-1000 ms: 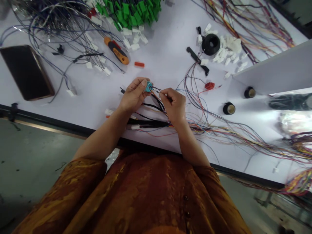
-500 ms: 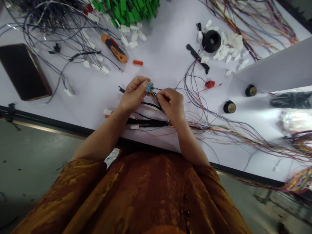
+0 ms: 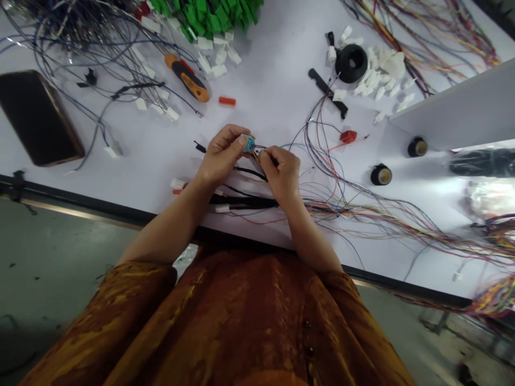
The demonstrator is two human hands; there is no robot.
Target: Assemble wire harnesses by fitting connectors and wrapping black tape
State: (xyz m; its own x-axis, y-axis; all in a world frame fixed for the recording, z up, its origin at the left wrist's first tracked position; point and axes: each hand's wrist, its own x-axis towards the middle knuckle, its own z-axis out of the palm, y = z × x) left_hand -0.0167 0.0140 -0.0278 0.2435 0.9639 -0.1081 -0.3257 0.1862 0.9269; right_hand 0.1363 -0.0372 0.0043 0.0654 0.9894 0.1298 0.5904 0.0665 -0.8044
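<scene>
- Two hands at work over the near edge of the white worktop (image 3: 261, 86), orange-brown sleeves and garment lowest in view.
- Left hand (image 3: 219, 158) pinched shut on a small teal connector (image 3: 248, 142), thumb and forefinger closed round it, held just above the surface.
- Right hand (image 3: 281, 174) curled tight, fingertips nipping a thin wire (image 3: 256, 154) right at the back of the connector; touching it or a hair short of it, cannot tell which.
- Judged part-way through: several coloured wires already run from the connector under the right hand into the loom; whether the pinched wire is seated cannot be told, and loose ends lie free to the right.
- Beneath the wrists, a black-sleeved bundle (image 3: 245, 203) lying along the worktop edge, with a white plug at its left end.
- Off to the right, a long fan of multicoloured wires (image 3: 402, 220) trailing toward the far right corner, a red connector (image 3: 348, 136) among them.
- Further right, two small tape rolls (image 3: 381, 175), one near a raised white panel (image 3: 454, 110).
- Left side, a dark phone (image 3: 38, 118) lying flat, well apart from the hands.
- Farther back, an orange-handled screwdriver (image 3: 189, 80), a small orange piece (image 3: 227, 101), scattered white housings (image 3: 378, 80) around a black roll (image 3: 351, 62).
- At the far edge, a heap of green connectors (image 3: 209, 13) and tangled dark wires (image 3: 72, 32).
- Grey floor (image 3: 48, 268) below the worktop's dark front edge.
</scene>
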